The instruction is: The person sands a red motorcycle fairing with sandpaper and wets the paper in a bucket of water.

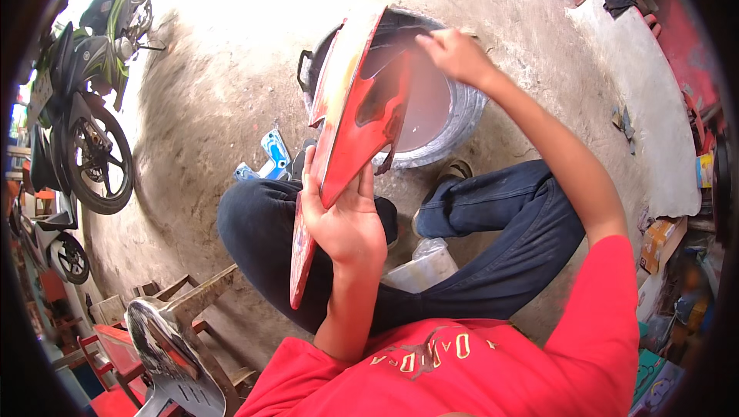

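Head view: nearest, on the near side of the tub [464, 128], are the person's red shirt [500, 359] and dark trousers [504, 217], with a pale block [422, 267] between the legs. Farther left of the tub's near side lies a grey slotted plastic piece [159, 371].

Just short of the tub, the left hand [346, 224] is closed around the narrow lower part of a red panel [346, 151], palm up. The panel slants up from there, its wide end over the tub's left part; a dark patch marks its face, though I cannot tell whether it is bare or a gap. It looks like thin, stiff plastic: probably light, awkwardly long, slippery if wet, and likely to crack at the pointed tips. The thick ridge near the middle seems a safer hold than those tips.

Over the tub's right part, above cloudy water [431, 105], the right hand [456, 55] hangs with bent fingers, apart from the panel; I cannot tell whether it pinches anything.

Left of the tub, a blue-and-white piece [273, 151] lies on the floor [208, 101]; well beyond it stands a motorcycle [85, 55].
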Demonstrator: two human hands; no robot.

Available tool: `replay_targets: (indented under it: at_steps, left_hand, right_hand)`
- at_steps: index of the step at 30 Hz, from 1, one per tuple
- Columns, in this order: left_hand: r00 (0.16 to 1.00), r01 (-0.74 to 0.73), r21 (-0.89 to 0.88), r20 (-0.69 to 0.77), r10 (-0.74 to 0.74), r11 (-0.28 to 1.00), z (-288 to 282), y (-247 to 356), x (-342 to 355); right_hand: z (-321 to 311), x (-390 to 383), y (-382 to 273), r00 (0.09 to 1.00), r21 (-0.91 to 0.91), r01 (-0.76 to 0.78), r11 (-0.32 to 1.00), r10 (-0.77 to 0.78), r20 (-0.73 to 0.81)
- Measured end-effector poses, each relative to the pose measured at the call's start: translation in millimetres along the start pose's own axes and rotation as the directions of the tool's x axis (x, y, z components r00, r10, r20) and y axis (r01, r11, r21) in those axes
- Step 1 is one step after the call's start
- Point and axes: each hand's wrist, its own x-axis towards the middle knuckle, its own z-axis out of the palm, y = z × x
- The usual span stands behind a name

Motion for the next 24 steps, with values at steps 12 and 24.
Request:
replay_targets:
  at_steps: [12, 24]
  left_hand:
    - [1.000, 0.023, 0.011, -0.018, -0.022, 1.000, 3, 5, -4]
    - [0.999, 0.011, 0.055, -0.045, -0.009, 0.998, 3, 7, -3]
  right_hand:
    - [74, -79, -32, 0.903, 0.217, 0.401, 0.890, -0.344, -0.258]
    - [91, -82, -47, 0.797, -0.069, 0.537, 0.841, -0.532, -0.287]
